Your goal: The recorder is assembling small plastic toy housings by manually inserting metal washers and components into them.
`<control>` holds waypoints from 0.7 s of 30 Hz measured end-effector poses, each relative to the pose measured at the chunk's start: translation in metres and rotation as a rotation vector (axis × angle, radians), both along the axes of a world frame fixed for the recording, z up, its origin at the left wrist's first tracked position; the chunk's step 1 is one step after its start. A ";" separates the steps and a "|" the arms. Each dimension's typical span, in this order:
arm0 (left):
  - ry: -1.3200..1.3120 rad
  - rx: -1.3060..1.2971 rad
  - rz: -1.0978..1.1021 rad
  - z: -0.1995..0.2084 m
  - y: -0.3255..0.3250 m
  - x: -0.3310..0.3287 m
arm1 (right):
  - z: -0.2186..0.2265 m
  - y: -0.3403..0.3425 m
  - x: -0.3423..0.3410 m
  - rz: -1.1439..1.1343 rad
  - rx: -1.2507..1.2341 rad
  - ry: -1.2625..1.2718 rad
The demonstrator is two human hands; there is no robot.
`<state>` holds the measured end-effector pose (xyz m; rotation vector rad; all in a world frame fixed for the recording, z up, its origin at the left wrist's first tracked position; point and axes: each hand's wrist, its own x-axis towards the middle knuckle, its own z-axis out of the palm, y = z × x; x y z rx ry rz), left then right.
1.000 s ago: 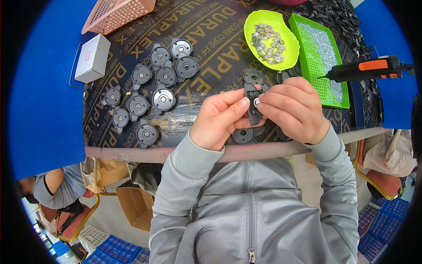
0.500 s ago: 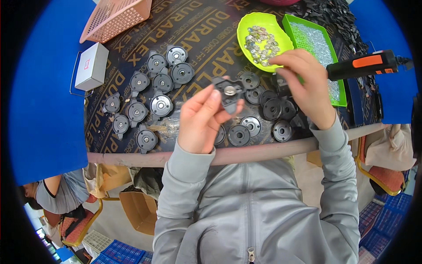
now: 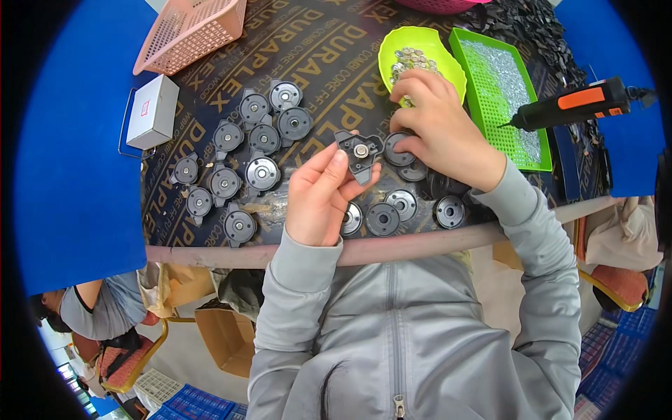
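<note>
So the left hand is pinching a black bracket, metal bit inside, above the worktop. The right hand is at a black disc, can't tell if gripping. Looks like disc-picking; next probably needs a firm pinch.

We've a matt dk-grey plastic part w/ shiny metal disc nr the scuffed table's front edge, glossy lime plastic bowl toward its far edge, & smooth wht cardboard box at its L edge.
</note>
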<state>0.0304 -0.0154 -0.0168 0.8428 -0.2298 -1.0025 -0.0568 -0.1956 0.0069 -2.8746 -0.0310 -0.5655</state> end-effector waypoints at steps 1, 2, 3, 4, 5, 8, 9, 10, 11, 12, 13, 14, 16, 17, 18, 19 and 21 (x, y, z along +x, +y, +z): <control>0.002 -0.017 -0.017 0.001 0.000 0.000 | 0.001 0.001 -0.003 0.003 -0.003 0.001; 0.004 -0.020 -0.015 0.000 0.000 0.001 | 0.002 0.002 -0.006 0.013 0.113 -0.028; 0.007 -0.013 -0.015 -0.001 0.001 0.001 | 0.002 0.003 -0.010 0.023 0.229 -0.056; 0.011 -0.007 -0.013 -0.002 0.001 0.000 | 0.002 0.005 -0.018 0.025 0.225 -0.052; 0.014 -0.011 -0.011 -0.002 0.001 0.000 | 0.002 0.008 -0.027 0.059 0.173 -0.215; 0.017 -0.003 -0.024 -0.001 0.002 0.000 | 0.005 0.008 -0.044 0.205 -0.025 -0.502; 0.018 -0.001 -0.046 -0.001 0.003 0.000 | 0.009 0.010 -0.050 0.295 -0.084 -0.509; 0.016 0.000 -0.072 -0.001 0.003 0.001 | 0.011 0.011 -0.054 0.379 -0.147 -0.517; 0.015 -0.001 -0.075 -0.001 0.002 0.001 | 0.009 0.009 -0.055 0.404 -0.164 -0.541; 0.011 -0.007 -0.091 -0.001 0.002 0.000 | 0.008 0.010 -0.056 0.402 -0.165 -0.542; 0.007 -0.011 -0.104 -0.001 0.002 -0.001 | 0.007 0.010 -0.056 0.409 -0.144 -0.559; 0.006 -0.010 -0.102 -0.001 0.001 -0.001 | 0.007 0.011 -0.056 0.417 -0.123 -0.576; 0.002 -0.026 -0.126 0.000 0.000 -0.002 | 0.008 0.011 -0.056 0.408 -0.089 -0.571; 0.001 -0.024 -0.122 -0.001 0.001 -0.002 | 0.008 0.011 -0.056 0.398 -0.057 -0.564; 0.008 -0.035 -0.133 -0.002 0.001 -0.001 | 0.005 0.013 -0.053 0.401 -0.055 -0.566; 0.015 -0.045 -0.143 -0.003 0.001 -0.001 | 0.000 0.017 -0.048 0.266 0.245 -0.605; 0.018 -0.036 -0.139 -0.003 0.000 -0.002 | -0.007 0.030 -0.038 0.100 0.948 -0.599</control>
